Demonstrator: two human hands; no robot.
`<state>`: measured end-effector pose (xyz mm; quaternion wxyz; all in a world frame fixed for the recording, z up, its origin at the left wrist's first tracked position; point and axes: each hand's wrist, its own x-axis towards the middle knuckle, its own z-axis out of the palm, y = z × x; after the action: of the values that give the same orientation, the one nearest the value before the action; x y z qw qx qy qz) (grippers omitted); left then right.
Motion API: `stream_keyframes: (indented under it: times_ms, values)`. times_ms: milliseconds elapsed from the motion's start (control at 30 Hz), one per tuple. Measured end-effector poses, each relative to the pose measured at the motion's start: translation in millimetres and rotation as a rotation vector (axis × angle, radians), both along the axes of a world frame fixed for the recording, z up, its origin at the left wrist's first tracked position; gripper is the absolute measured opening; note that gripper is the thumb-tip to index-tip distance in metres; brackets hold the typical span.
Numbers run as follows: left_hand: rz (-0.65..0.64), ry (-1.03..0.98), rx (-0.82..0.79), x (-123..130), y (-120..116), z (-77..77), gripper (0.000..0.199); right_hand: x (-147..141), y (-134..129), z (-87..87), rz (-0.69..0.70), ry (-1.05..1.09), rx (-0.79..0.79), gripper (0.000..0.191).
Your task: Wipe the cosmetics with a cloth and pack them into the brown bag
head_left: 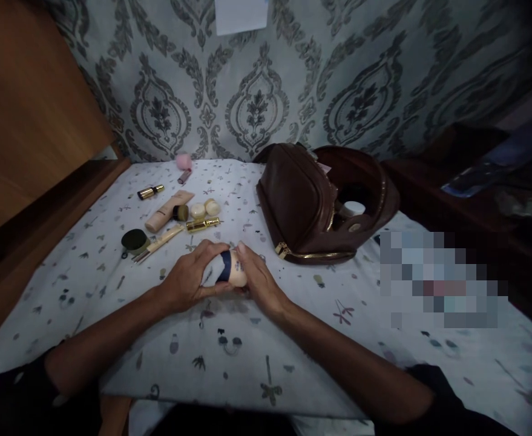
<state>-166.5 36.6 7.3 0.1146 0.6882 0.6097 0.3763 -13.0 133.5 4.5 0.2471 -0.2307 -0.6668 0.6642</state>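
Note:
Both hands are closed round a small rounded cosmetic container (224, 267), pale at one end, cream at the other, with a dark blue band between. It lies sideways just above the patterned cloth. My left hand (186, 275) wraps the pale end; my right hand (262, 280) presses over the cream end, so that end is partly hidden. Beyond my left hand lie a beige squeeze tube (168, 212), a gold tube (203, 224), two small cream-coloured jars (198, 211), a small dark-lidded jar (180, 212), slim brush-like sticks (159, 243) and a dark-lidded round jar (135, 241).
An unzipped brown leather bag (293, 194) stands at the right, a white-lidded item (353, 209) inside. Towards the wall are a black-and-gold tube (150, 192), a pink puff (184, 161) and a small mauve tube (184, 176). A wooden cabinet (34, 79) borders the left; a blurred-out patch covers something at right.

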Motion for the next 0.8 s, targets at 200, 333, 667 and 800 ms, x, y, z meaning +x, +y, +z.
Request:
stream_keyframes:
  times_ms: [200,333,667,800]
  values:
    - [0.073,-0.287,-0.160,14.0,-0.7,14.7,0.045,6.5,-6.5,3.2,-0.125,-0.012,0.321,0.035]
    - [0.220,-0.704,-0.375,19.9,4.2,15.7,0.051,10.2,-6.8,1.3,-0.134,0.058,0.588,0.028]
    - [0.168,-0.727,-0.416,14.1,1.9,20.1,0.053,9.4,0.9,-1.3,-0.142,0.094,0.592,0.030]
    - [-0.041,-0.273,-0.122,9.3,-0.6,21.8,0.050,7.1,4.8,-0.4,-0.168,0.053,0.334,0.031]
